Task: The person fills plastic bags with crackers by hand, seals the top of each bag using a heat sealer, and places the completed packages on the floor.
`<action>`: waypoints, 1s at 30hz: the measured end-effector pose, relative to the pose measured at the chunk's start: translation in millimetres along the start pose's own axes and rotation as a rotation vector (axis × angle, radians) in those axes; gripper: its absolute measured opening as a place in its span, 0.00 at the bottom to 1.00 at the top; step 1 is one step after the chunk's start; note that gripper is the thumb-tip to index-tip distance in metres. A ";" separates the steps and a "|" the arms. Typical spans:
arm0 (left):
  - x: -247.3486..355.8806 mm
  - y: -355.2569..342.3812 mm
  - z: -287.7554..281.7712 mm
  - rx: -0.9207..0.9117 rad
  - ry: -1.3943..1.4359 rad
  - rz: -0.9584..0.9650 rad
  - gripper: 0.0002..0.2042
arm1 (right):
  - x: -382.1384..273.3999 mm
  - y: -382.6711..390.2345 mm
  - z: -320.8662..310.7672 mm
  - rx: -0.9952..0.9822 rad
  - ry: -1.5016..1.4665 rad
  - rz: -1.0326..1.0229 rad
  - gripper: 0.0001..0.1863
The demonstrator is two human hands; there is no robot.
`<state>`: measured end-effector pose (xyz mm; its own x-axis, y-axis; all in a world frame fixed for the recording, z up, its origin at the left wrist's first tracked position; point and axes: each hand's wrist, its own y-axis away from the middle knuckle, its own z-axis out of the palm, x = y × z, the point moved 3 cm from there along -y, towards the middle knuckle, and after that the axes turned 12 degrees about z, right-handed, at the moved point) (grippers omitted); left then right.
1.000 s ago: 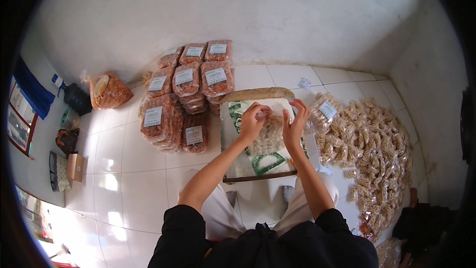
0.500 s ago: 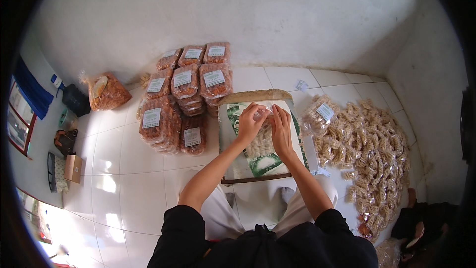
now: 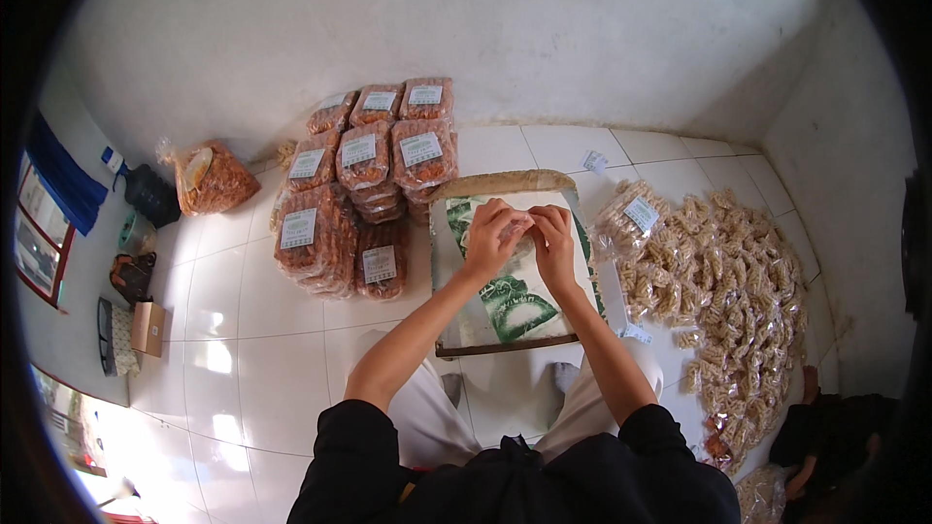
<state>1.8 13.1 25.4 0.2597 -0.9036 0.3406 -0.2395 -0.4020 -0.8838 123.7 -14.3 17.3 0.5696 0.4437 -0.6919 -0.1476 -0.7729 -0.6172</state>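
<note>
My left hand (image 3: 491,236) and my right hand (image 3: 553,245) are closed at the top of a clear plastic bag (image 3: 516,245), fingers pinching it close together; the bag's pale contents are mostly hidden behind them. Beneath is a low tray-like board (image 3: 456,325) covered by a green-and-white printed sheet (image 3: 519,315). To the right lies a labelled packet of pale dry pieces (image 3: 621,218) beside a wide heap of small pale bagged pieces (image 3: 728,301). Labelled packs of reddish-brown food (image 3: 311,243) are stacked to the left.
A large bag of orange-brown food (image 3: 214,184), water jug (image 3: 150,196) and cardboard box (image 3: 148,330) line the left side. Loose labels (image 3: 594,160) lie on the tiled floor (image 3: 272,378). A co-worker (image 3: 830,437) is at lower right. Walls bound the back and right.
The bag under my hands is drawn up toward my fingers, showing more of the printed sheet. My right hand's fingers have come down and closed beside my left. The co-worker's arm has shifted.
</note>
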 end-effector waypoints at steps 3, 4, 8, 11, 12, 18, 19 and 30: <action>-4.6 2.2 1.4 0.016 0.063 -0.016 0.05 | -2.4 0.7 1.5 0.045 -0.019 0.016 0.14; -7.2 3.7 2.4 0.010 0.100 -0.034 0.05 | -2.6 1.6 1.5 0.065 -0.012 0.038 0.15; -12.0 4.1 10.4 -0.059 0.192 -0.062 0.06 | 11.6 7.4 5.9 0.114 -0.019 0.113 0.15; -17.3 7.3 14.0 -0.123 0.219 -0.087 0.07 | 14.0 9.3 8.6 0.136 -0.018 0.153 0.14; -16.3 7.3 14.0 -0.110 0.175 -0.042 0.08 | 14.4 9.5 8.6 0.144 -0.027 0.170 0.14; -12.4 16.3 11.9 -0.015 0.130 -0.026 0.10 | 13.5 13.1 9.2 0.147 -0.017 0.146 0.12; -12.2 17.3 11.9 0.031 0.170 -0.079 0.10 | 13.1 13.4 8.9 0.140 -0.018 0.141 0.11; -11.1 6.7 12.8 0.064 0.349 -0.374 0.06 | 10.4 5.8 -5.2 0.033 -0.023 0.086 0.09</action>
<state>9.3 22.3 11.6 -0.0139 -0.6995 0.7145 -0.1298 -0.7072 -0.6950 133.0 -16.5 8.5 0.5348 0.3870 -0.7512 -0.2221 -0.7934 -0.5668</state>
